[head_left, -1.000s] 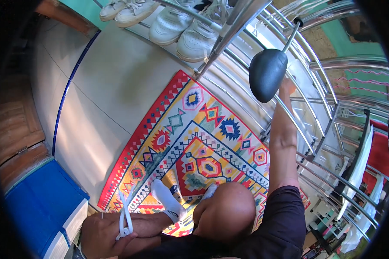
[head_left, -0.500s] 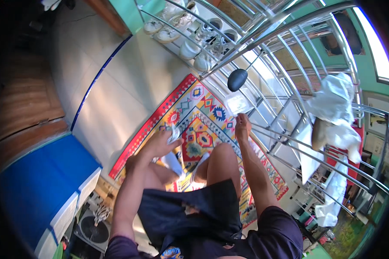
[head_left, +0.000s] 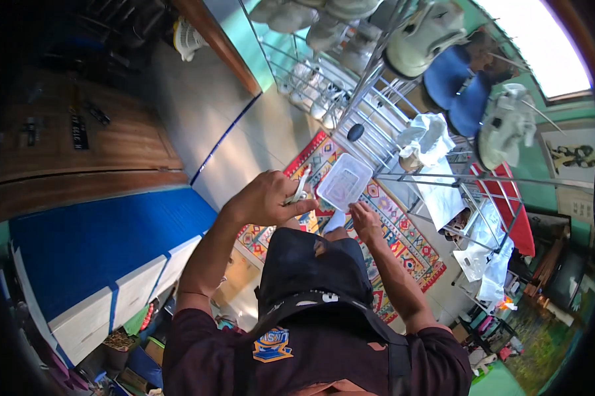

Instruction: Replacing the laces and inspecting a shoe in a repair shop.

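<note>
My left hand (head_left: 266, 198) is raised in front of my chest, its fingers closed on a small white strip-like thing (head_left: 302, 185); what it is cannot be made out. Just to its right is a clear rectangular plastic container (head_left: 344, 181), tilted toward me. My right hand (head_left: 365, 221) grips that container by its lower edge. The white thing touches the container's left side. Both hands are above my dark shorts and a colourful patterned rug (head_left: 403, 231).
A metal wire rack (head_left: 383, 125) holding several shoes stands ahead and to the right, with a black round object (head_left: 355, 132) and white plastic bags (head_left: 429, 135) on it. A blue-topped white chest (head_left: 99, 251) is on my left, with wooden panels (head_left: 79, 138) beyond it.
I have risen from a crouch, so the floor looks farther away. My right hand has left the rack and now holds the clear container. My left hand came up with the white thing.
</note>
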Tool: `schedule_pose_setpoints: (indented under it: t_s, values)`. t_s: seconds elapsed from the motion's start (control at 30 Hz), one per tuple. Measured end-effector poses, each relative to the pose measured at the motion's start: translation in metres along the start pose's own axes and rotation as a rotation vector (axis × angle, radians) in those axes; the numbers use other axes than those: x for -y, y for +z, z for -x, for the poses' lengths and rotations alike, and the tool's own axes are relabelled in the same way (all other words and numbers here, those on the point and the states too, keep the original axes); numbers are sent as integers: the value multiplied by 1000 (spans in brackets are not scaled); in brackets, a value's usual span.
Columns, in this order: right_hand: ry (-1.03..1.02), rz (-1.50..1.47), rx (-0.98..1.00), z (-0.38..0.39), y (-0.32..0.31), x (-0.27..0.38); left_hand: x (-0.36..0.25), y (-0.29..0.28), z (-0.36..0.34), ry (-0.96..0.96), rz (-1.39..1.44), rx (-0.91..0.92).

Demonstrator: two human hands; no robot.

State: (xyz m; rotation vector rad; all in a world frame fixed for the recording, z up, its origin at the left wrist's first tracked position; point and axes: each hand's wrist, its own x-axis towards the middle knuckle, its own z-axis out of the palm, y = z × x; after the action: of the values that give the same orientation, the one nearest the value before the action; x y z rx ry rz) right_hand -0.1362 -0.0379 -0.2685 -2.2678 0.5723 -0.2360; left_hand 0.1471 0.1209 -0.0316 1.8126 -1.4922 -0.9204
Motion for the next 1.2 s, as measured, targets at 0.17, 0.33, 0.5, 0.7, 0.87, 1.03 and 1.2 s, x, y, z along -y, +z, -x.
schedule_pose_setpoints:
  t_s: [0.17,0.33,0.5,0.7,0.87,1.03,1.2]
  values:
    - [-150,-25,-86,-3,-24,91,-80,-64,19,76,-483,216]
    - [-191,-20,-134,-11,-30,172,-104,-94,17,283,-483,362]
    - [-303,15,-191,-11,-16,241,-72,-114,24,190,-387,578]
    - [-348,-25,-214,-2,3,282,-24,-101,51,29,-909,433]
    - [-349,-26,-201,8,13,287,-49,-141,71,-57,-1016,229]
    - [-340,7,-210,14,4,292,-114,-171,102,-10,-970,116]
    - [-339,-15,-278,15,2,290,-100,-142,110,115,-924,278]
